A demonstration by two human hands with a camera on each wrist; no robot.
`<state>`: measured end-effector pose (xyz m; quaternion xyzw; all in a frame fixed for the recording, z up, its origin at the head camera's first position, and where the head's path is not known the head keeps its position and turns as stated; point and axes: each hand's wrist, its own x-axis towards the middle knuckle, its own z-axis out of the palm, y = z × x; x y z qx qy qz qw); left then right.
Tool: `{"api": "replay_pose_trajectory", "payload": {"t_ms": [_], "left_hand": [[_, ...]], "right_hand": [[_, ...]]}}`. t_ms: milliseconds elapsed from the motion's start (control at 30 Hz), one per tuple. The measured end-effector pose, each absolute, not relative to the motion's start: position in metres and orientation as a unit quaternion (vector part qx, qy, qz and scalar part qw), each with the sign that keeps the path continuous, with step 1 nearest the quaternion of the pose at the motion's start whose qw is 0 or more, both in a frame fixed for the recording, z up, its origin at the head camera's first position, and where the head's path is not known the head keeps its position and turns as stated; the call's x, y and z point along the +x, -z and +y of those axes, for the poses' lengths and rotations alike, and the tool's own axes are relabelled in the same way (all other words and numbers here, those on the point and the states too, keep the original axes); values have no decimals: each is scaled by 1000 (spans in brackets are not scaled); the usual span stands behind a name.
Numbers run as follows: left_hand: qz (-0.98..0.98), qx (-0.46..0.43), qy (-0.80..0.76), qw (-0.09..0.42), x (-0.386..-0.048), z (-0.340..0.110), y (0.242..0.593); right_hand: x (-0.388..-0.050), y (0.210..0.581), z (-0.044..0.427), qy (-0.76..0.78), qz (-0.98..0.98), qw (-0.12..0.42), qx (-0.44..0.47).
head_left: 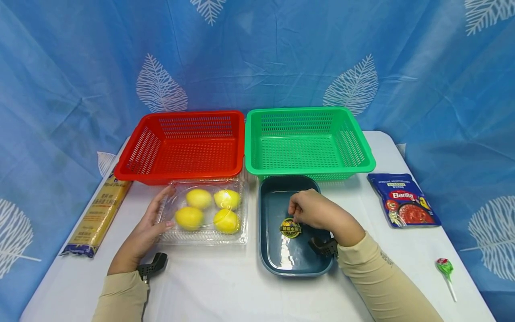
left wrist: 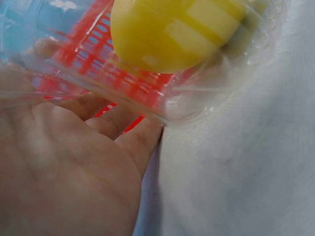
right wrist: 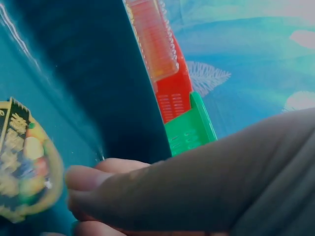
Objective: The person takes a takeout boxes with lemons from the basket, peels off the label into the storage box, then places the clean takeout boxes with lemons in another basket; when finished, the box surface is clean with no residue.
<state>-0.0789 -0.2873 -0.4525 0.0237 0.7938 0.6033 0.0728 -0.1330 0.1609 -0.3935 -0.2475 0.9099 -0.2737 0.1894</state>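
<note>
A clear plastic box [head_left: 209, 235] with several lemons [head_left: 189, 218] stands before the red basket. My left hand [head_left: 146, 228] grips its left side, thumb at the near part and fingers farther back; in the left wrist view, fingers of this hand [left wrist: 69, 162] reach beneath the box's edge, below a lemon [left wrist: 167, 34]. My right hand [head_left: 318, 214] is over the dark blue tray [head_left: 273, 255], fingers curled and fingertips together at the edge of a round black-and-gold label [head_left: 290, 228]. The right wrist view shows the thumb [right wrist: 147, 196] beside this label [right wrist: 29, 167]; whether it is pinched, I cannot tell.
Behind stand a red basket [head_left: 197, 156] and a green basket [head_left: 297, 152], side by side. A yellow pasta packet [head_left: 96, 214] lies at the left edge. On the right are a blue sauce pouch [head_left: 404, 200] and a lollipop [head_left: 445, 270].
</note>
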Motion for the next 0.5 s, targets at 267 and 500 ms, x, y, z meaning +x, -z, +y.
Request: {"api": "replay_pose_trajectory", "payload": {"t_ms": [267,500], "left_hand": [[790,31,-608,69,-79,-287,453],[789,30,-610,69,-80,-287,453]], "right_hand": [[-135,393,162,297,911,169,-231],[-138,392,165,347,908,133,-195]]}}
